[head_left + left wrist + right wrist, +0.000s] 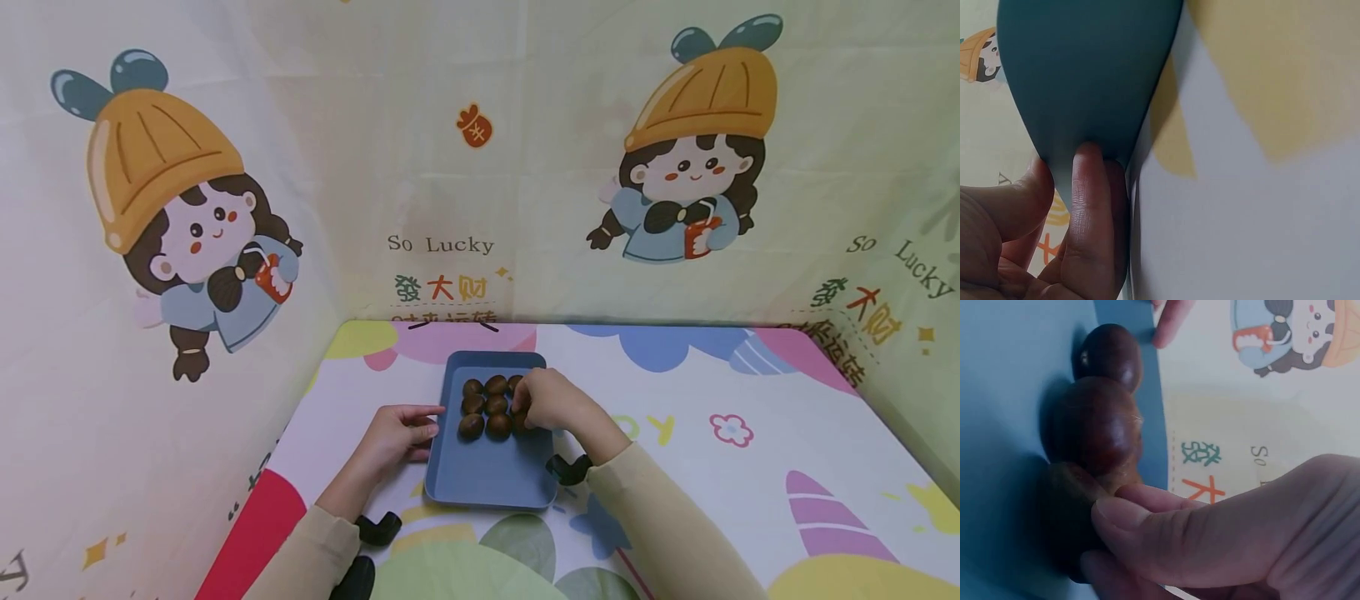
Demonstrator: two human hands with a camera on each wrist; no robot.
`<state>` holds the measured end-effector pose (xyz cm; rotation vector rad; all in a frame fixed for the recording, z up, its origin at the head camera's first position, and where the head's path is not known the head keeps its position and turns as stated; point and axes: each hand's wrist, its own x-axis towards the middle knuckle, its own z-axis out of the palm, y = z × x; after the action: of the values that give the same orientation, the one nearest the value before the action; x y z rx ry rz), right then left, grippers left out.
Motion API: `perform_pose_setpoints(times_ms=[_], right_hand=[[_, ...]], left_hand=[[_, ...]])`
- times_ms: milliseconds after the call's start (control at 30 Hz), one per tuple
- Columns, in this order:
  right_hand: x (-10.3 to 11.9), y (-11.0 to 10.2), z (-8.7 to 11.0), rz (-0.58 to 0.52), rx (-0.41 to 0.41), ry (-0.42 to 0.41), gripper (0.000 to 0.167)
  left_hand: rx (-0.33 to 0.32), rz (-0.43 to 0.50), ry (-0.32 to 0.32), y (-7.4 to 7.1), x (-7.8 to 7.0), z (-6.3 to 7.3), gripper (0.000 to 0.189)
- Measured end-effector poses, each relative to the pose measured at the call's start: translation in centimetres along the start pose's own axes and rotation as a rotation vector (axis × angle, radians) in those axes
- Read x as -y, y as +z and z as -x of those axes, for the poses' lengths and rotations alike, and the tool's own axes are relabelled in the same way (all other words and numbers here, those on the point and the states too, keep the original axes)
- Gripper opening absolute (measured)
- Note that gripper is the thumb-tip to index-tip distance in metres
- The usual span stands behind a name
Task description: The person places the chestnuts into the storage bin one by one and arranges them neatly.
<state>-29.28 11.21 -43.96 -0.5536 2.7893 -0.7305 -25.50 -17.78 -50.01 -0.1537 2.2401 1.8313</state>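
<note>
Brown chestnuts (498, 406) sit in three close rows in a shallow blue tray (491, 479). My right hand (557, 402) is over the tray's right side, pinching a chestnut (1066, 512) at the near right end of the group between thumb and fingers. In the right wrist view that chestnut lines up with two others, the closer being a glossy chestnut (1091, 425). My left hand (393, 433) is at the tray's left side. Its nearly straight fingers (1091, 194) rest against the outer wall, with the thumb by the rim.
The tray stands on a table covered with a colourful printed cloth (675, 492). Behind it rises a pale backdrop (555, 275) with cartoon figures and lettering. Black straps (570, 469) show at both wrists.
</note>
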Motion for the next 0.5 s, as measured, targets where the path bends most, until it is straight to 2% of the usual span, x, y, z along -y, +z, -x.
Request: perform_pose_setpoints(times_ms=[333,500], right_hand=[[-0.35,0.43,-0.02,0.063,0.001,-0.047,0.024],[-0.57,0.17,0.14,0.031,-0.002,-0.077,0.023]], left_hand=[[0.004,0.01,0.001,0.14,0.12,-0.22,0.034],[0.013,0.001,0.017,0.04,0.06,0.07,0.035]])
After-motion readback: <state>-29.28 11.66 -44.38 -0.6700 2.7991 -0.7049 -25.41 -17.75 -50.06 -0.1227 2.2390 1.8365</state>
